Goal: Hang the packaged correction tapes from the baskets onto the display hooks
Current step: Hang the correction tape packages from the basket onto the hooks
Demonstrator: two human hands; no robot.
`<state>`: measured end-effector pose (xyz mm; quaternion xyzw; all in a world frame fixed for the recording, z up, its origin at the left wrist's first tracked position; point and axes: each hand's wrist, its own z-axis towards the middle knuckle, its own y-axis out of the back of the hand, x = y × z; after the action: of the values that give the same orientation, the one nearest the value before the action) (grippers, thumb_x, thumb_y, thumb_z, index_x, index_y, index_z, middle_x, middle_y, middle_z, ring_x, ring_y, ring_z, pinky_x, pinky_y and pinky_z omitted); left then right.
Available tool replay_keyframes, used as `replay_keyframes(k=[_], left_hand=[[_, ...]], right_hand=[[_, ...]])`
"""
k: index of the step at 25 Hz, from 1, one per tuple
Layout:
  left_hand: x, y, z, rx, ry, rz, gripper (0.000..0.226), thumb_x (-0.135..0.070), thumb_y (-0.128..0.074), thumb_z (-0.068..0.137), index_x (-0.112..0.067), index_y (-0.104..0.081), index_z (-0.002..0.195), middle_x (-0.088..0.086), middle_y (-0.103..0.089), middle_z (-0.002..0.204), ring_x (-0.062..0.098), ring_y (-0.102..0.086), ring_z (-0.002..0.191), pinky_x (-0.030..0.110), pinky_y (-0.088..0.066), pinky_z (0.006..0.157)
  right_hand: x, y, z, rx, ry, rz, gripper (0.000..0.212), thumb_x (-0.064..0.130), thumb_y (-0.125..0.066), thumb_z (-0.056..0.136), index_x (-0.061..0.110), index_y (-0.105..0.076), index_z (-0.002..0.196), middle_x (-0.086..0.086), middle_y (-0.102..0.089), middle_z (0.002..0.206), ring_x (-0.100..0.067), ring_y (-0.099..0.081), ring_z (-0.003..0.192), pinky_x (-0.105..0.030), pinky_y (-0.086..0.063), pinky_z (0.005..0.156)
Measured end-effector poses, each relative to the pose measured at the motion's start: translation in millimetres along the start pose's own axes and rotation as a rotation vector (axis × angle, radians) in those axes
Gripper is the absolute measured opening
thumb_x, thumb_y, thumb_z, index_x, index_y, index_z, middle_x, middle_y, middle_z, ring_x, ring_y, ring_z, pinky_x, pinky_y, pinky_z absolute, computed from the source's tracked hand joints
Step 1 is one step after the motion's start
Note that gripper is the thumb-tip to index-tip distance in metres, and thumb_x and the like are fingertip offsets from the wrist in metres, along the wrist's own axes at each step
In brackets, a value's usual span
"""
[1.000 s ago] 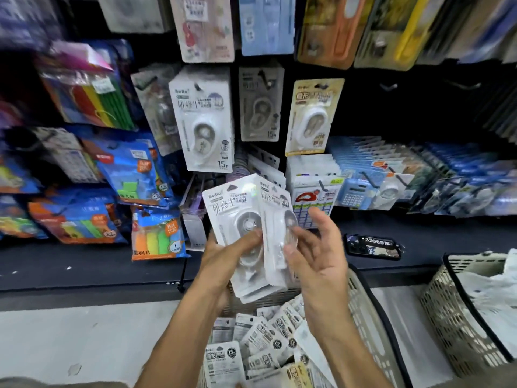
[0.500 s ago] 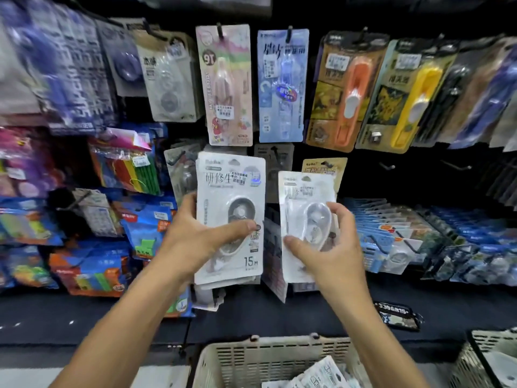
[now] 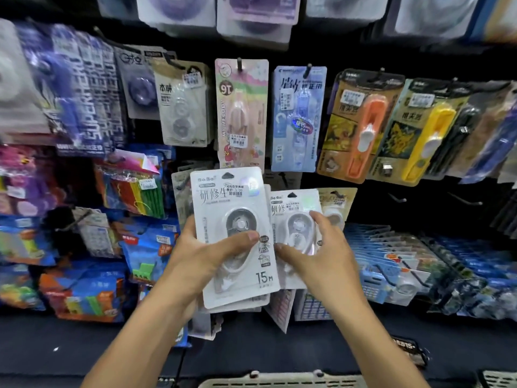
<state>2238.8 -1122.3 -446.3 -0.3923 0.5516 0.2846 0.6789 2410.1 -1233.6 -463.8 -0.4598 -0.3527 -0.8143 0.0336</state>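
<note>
My left hand (image 3: pixel 208 257) grips a stack of white packaged correction tapes (image 3: pixel 236 219), thumb across the front blister, held upright in front of the display wall. Just to its right, my right hand (image 3: pixel 319 250) pinches a single smaller white correction tape package (image 3: pixel 293 212), fingers on its right edge and thumb on its front. The hang hole at its top sits level with a black display hook (image 3: pixel 284 179) behind it; whether it is on a hook I cannot tell. Behind the two packs, more white packs hang low on the wall (image 3: pixel 279 306).
Other stationery packs hang above: a pink one (image 3: pixel 242 113), a blue one (image 3: pixel 299 119), orange and yellow ones (image 3: pixel 366 127). Bare hooks (image 3: pixel 397 198) stick out at right. A beige basket rim (image 3: pixel 279 380) lies at the bottom edge, a second basket's rim (image 3: pixel 499 378) at the bottom right.
Both hands rose from above the basket to the display wall. My right hand took one pack off the stack and holds it apart, then brought it back close beside the stack.
</note>
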Motion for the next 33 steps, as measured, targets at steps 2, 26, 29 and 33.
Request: replay_keyframes(k=[2, 26, 29, 33], left_hand=[[1.9, 2.2, 1.3, -0.006, -0.001, 0.005, 0.099, -0.039, -0.097, 0.035, -0.024, -0.061, 0.126, -0.001, -0.081, 0.104, 0.020, -0.079, 0.090, 0.026, -0.062, 0.066], [-4.2, 13.5, -12.1, 0.061, 0.185, -0.075, 0.073, -0.017, -0.100, 0.046, -0.010, -0.072, 0.113, 0.018, -0.079, 0.102, 0.037, -0.079, 0.085, 0.043, -0.063, 0.063], [-11.9, 27.7, -9.6, 0.025, 0.062, -0.066, 0.081, -0.025, -0.101, 0.042, -0.014, -0.071, 0.117, 0.014, -0.080, 0.104, 0.035, -0.079, 0.088, 0.041, -0.063, 0.065], [1.5, 10.5, -6.8, 0.011, 0.117, -0.107, 0.081, -0.023, -0.097, 0.043, -0.015, -0.070, 0.119, 0.013, -0.080, 0.104, 0.035, -0.079, 0.088, 0.048, -0.063, 0.072]], right_hand=[[-0.2, -1.6, 11.0, 0.111, -0.027, 0.083, 0.084, 0.050, -0.075, 0.085, 0.036, -0.031, 0.154, 0.005, -0.034, 0.158, -0.019, -0.035, 0.144, -0.033, -0.035, 0.108], [-10.4, 26.4, -23.6, 0.044, -0.344, 0.710, 0.008, 0.017, -0.064, 0.098, 0.021, -0.066, 0.104, -0.001, -0.076, 0.073, -0.005, -0.058, 0.044, -0.018, -0.040, 0.037], [-13.5, 24.1, -17.7, 0.017, -0.258, 0.546, 0.011, 0.025, -0.069, 0.094, 0.030, -0.064, 0.103, 0.000, -0.078, 0.083, -0.004, -0.064, 0.052, -0.015, -0.042, 0.042], [-3.8, 9.8, -18.8, 0.171, -0.616, 0.953, 0.050, 0.013, -0.075, 0.090, 0.026, -0.044, 0.127, -0.014, -0.075, 0.101, -0.020, -0.070, 0.065, -0.033, -0.056, 0.052]])
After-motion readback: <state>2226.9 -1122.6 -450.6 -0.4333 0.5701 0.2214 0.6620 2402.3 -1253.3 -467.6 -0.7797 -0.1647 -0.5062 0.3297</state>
